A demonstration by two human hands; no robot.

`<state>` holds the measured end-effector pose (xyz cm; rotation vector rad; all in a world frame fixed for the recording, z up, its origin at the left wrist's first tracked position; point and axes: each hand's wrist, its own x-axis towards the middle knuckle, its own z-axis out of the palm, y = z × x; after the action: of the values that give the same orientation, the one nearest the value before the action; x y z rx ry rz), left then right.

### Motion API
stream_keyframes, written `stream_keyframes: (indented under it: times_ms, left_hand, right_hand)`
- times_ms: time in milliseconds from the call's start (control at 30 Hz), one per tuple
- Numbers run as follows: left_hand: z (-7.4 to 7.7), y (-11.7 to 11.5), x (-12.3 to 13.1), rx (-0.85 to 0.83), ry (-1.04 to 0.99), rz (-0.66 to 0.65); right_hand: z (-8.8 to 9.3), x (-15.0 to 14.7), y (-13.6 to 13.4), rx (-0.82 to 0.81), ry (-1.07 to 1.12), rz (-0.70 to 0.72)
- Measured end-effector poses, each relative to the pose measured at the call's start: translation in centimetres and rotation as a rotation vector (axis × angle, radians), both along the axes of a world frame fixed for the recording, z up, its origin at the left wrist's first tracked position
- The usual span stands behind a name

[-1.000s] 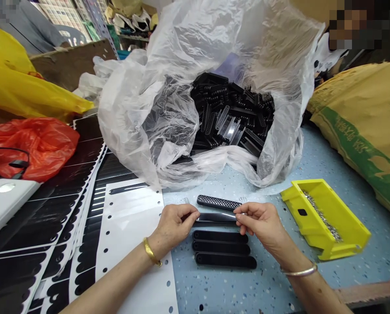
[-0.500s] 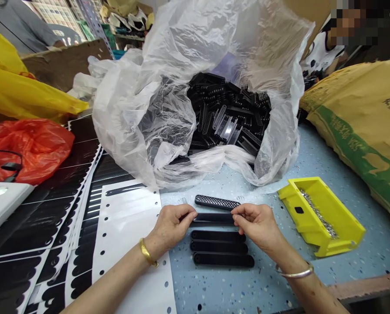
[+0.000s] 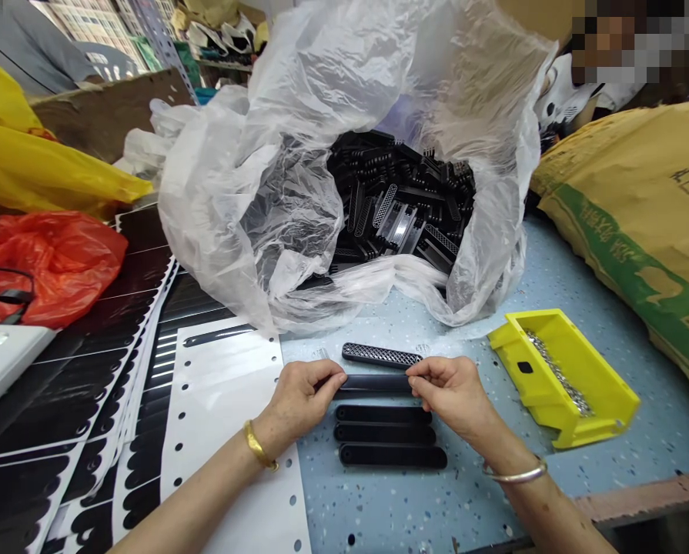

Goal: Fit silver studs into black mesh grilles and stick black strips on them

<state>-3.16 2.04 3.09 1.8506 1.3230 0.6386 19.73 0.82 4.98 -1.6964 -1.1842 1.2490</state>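
Note:
Both my hands pinch one black plastic bar (image 3: pixel 372 385) by its ends, my left hand (image 3: pixel 306 396) at one end and my right hand (image 3: pixel 448 392) at the other. Their fingers hide both ends. Just beyond it, a black bar with a mesh face (image 3: pixel 382 355) lies on the speckled blue tabletop (image 3: pixel 494 492). Nearer me, three plain black bars (image 3: pixel 383 434) lie side by side below my hands. A gold bangle (image 3: pixel 259 450) circles my left wrist, and a silver bangle (image 3: pixel 516 475) circles my right.
A clear plastic bag (image 3: pixel 252 215) full of black mesh parts (image 3: pixel 402 204) stands behind the bars. To the right sits a yellow bin (image 3: pixel 560 377) of metal pieces, beside a large sack (image 3: pixel 627 223). Perforated sheets with black strips (image 3: pixel 222 392) lie left; a person (image 3: pixel 586 100) stands far right.
The whole view has drifted slightly, so everything sits a little further left and up. The held bar has lost its bright glare, and both hands still grip it.

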Motion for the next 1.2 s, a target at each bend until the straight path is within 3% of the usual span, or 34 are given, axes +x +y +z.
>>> stream_keyframes:
  times_ms: [733, 1200]
  left_hand:
    - [-0.1, 0.2, -0.2, 0.026, -0.004, -0.018]
    - [0.0, 0.3, -0.3, 0.017, 0.005, -0.041]
  right_hand:
    - [-1.2, 0.0, -0.5, 0.356, -0.606, 0.257]
    - [-1.3, 0.0, 0.0, 0.343, -0.533, 0.198]
